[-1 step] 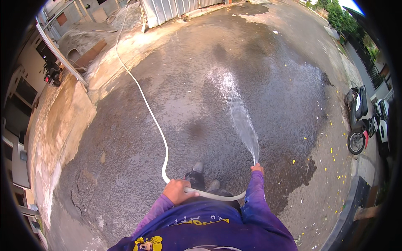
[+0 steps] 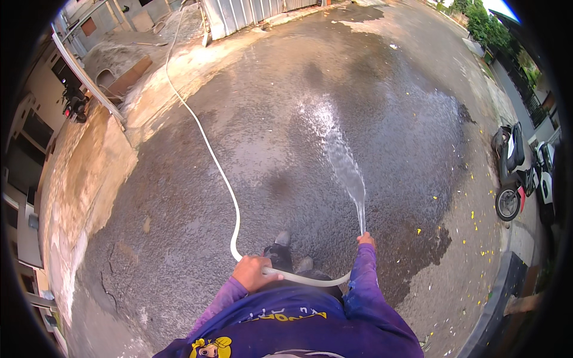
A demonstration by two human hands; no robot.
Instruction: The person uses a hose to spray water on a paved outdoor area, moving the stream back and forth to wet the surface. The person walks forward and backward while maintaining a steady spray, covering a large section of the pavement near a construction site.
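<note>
Your left hand (image 2: 253,272) grasps the pale hose (image 2: 310,281) at lower centre of the frame; your right hand (image 2: 366,238), farther right, is wrapped round its outlet end; let the bend between them run unkinked and swing the water jet (image 2: 345,158) evenly.

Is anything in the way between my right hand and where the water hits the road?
Nothing visible: the water runs unblocked from your right hand to the wet road. On the road, the hose lies left of it; the scooters stand off to the right.
</note>
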